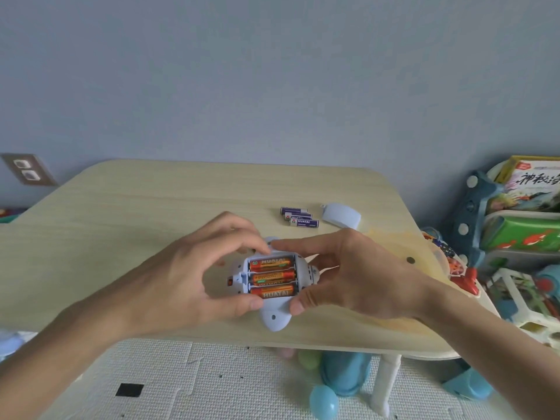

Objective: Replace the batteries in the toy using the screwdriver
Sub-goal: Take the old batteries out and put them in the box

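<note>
Near the front edge of the wooden table (pixel 121 237) I hold the toy (pixel 274 321) between both hands, underside up. It is a pale blue plastic body with a rounded tab pointing toward me, and the tab has a small hole in it. Its battery bay lies uncovered, and three orange batteries (pixel 271 278) sit in it side by side, crosswise, one in each slot. A small red switch (pixel 230 281) shows on the toy's left flank.

My left hand (pixel 181 277) curves round the left side, thumb pressed on the near edge and fingertips bent onto the far edge. My right hand (pixel 360 280) grips the other side the same way, its forefinger stretched along the far edge until it meets my left fingertips. Between them my hands hide most of the toy's sides.

Farther back, right of the middle, three purple batteries (pixel 300 218) lie touching in a row. Just to their right rests the pale blue cover (pixel 341 215), well apart from the toy. A small dark round thing (pixel 410 260) lies near the right edge; I cannot tell what it is. Beyond that edge stands a toy shelf (pixel 515 237), crammed with boxes. Coloured balls (pixel 323 401) lie on the foam mat (pixel 181 374) below
</note>
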Available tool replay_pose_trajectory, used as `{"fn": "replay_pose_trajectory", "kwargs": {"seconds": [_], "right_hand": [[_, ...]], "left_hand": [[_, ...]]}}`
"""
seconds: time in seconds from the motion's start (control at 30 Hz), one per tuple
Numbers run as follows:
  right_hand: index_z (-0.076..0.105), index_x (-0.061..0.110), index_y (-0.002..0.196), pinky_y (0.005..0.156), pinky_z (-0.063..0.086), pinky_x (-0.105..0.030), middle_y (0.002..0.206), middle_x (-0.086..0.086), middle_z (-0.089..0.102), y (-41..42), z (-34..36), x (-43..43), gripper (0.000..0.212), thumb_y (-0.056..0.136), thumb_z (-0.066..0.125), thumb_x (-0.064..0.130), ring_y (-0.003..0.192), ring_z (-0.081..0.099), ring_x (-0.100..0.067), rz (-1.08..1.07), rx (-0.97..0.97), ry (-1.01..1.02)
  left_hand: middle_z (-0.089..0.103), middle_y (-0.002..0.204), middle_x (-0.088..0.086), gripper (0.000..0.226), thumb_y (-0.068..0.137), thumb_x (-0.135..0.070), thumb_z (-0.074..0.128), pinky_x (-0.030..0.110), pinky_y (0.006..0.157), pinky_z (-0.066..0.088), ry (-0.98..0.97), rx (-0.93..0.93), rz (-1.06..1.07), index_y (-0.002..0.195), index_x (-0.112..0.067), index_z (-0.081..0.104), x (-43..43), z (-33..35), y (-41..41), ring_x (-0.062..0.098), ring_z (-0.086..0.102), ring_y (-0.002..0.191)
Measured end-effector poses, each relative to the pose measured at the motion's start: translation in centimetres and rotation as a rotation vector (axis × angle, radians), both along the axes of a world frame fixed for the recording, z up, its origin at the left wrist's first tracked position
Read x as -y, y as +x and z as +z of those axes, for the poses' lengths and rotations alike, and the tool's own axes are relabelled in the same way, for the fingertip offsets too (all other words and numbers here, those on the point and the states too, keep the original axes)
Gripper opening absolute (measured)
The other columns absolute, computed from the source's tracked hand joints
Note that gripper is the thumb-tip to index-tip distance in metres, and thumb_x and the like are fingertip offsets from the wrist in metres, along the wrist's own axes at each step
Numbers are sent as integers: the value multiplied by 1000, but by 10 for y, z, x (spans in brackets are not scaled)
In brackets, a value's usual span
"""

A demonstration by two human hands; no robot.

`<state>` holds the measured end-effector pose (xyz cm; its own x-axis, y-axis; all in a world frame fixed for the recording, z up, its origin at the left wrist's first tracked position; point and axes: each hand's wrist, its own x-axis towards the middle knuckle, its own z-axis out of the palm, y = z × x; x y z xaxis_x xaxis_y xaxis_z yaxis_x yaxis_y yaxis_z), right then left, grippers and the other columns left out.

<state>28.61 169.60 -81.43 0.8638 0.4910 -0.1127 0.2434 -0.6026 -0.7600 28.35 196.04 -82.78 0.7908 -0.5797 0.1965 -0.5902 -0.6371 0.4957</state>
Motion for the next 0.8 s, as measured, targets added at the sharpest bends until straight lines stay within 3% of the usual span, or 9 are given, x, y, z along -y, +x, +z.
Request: {"fn": "replay_pose_trajectory", "kwargs": {"seconds": [0.13, 0.37, 0.47, 0.57, 0.63, 0.8], "right_hand": [[68, 53, 127, 94, 58, -35, 104, 20, 80, -3, 3, -2, 62, 75, 92, 32, 93, 72, -18, 50, 1, 10], [75, 45, 118, 93, 59, -43, 101, 16, 81, -2, 1, -2, 51, 75, 93, 24, 91, 73, -21, 25, -1, 38], [77, 37, 115, 94, 58, -46, 102, 13, 81, -2, 0, -2, 50, 73, 93, 15, 94, 73, -28, 9, -18, 70], [78, 32, 111, 92, 59, -34, 101, 14, 80, -1, -1, 0, 48, 71, 94, 12, 89, 73, -9, 0, -43, 77], [78, 31, 109, 91, 59, -29, 101, 14, 80, 0, -1, 2, 45, 72, 94, 11, 90, 73, -7, 0, -58, 88], [77, 37, 115, 94, 62, -40, 108, 15, 80, 3, -2, 1, 50, 74, 93, 15, 97, 75, -21, -10, -64, 113]], "left_hand": [[36, 135, -32, 44, 82, -67, 77, 28, 94, 56, 162, -36, -75, 120, -59, 56, 19, 10, -1, -3, 57, 122], [30, 127, -28, 54, 70, -80, 75, 32, 71, 59, 306, 39, -96, 113, -59, 51, 32, 13, 6, 5, 66, 89], [28, 123, -26, 55, 67, -82, 75, 32, 65, 57, 301, 63, -109, 110, -54, 53, 35, 9, 10, 9, 65, 76], [29, 119, -22, 53, 69, -81, 75, 30, 60, 53, 271, 100, -135, 106, -49, 54, 37, 5, 13, 11, 62, 67], [30, 116, -20, 53, 69, -81, 75, 27, 55, 50, 251, 136, -151, 103, -48, 51, 38, 4, 15, 11, 59, 62], [34, 117, -18, 53, 78, -85, 65, 28, 55, 49, 126, 200, -167, 96, -38, 48, 33, 10, 20, 8, 58, 71]]}}
